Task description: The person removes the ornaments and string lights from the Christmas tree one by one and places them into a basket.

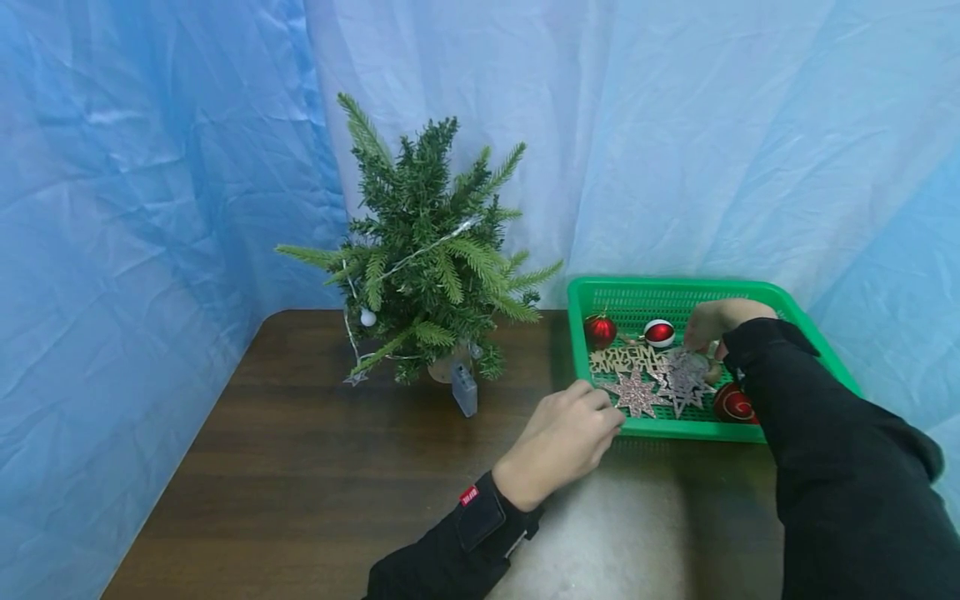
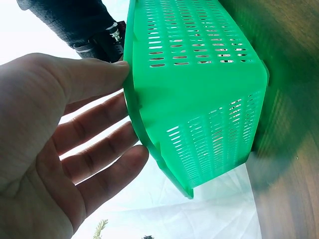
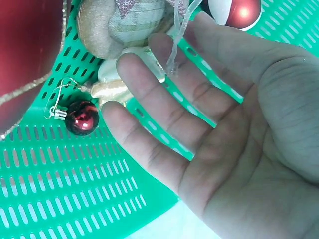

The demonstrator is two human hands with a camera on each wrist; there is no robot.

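Note:
My left hand [image 1: 564,435] grips the near left corner of a green plastic basket [image 1: 678,430], its thumb on the rim in the left wrist view. Inside the basket, my right hand [image 3: 214,114] reaches among ornaments with fingers loosely extended. By its fingertips in the right wrist view are a translucent ribbon [image 3: 180,37] and a plaid fabric ornament [image 3: 144,27]; whether they touch the ribbon is unclear. A silvery star ornament [image 1: 684,387] lies beside this hand in the head view, near a pink glitter star [image 1: 636,393] and gold "Merry Christmas" lettering [image 1: 626,360].
A small artificial Christmas tree [image 1: 427,250] with a light string and a clear battery box [image 1: 464,388] stands left of the basket. Red baubles [image 1: 600,331], a red-and-white ball [image 1: 659,334] and a tiny dark red ball [image 3: 82,118] lie in the basket. Blue cloth [image 1: 465,67] hangs behind.

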